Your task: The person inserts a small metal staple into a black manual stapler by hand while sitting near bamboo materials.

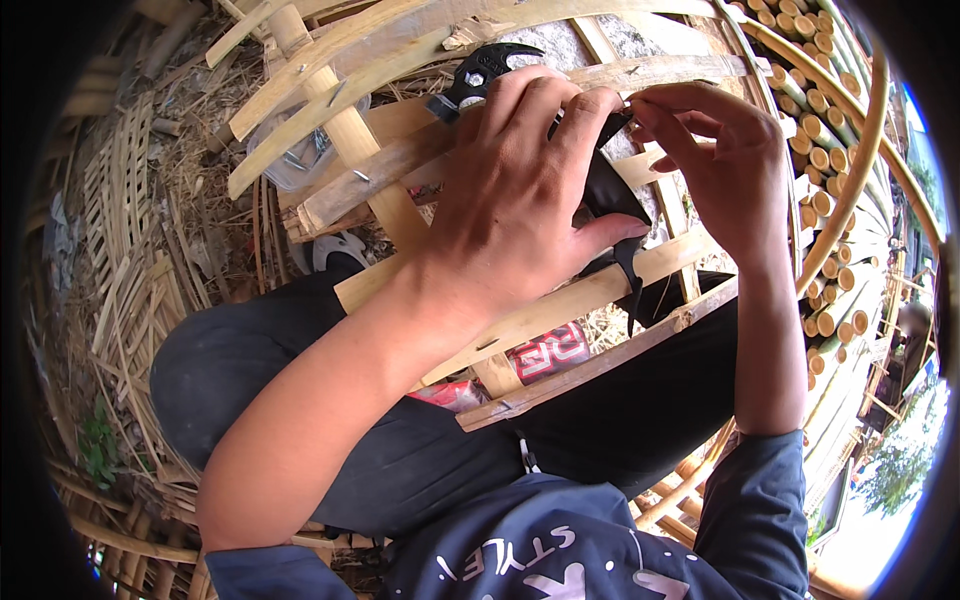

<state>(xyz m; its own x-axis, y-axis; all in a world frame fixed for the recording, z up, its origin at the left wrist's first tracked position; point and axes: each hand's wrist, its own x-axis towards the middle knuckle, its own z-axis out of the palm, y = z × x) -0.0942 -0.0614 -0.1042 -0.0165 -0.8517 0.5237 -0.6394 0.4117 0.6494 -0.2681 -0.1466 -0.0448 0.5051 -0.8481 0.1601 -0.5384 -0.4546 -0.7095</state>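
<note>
My left hand (515,190) reaches over a frame of split bamboo slats (590,290), its fingers curled and its thumb pressed on a dark, strap-like black piece (606,188). A thin tail of that piece hangs down over a slat. Beyond my left knuckles lies a black tool head (490,72) with cut-out holes and a metal end; its remaining part is hidden under my hand. To the right, my right hand (715,150) pinches thumb and forefinger together beside my left forefinger. A tiny pale thing shows at the pinch, too small to name.
A clear plastic tub (295,158) with nails sits beyond the slats at the left. Cut bamboo poles (830,190) are stacked at the right. A red and white packet (550,352) shows beneath the frame, which rests across my legs (260,350). Bamboo scraps (130,300) cover the left ground.
</note>
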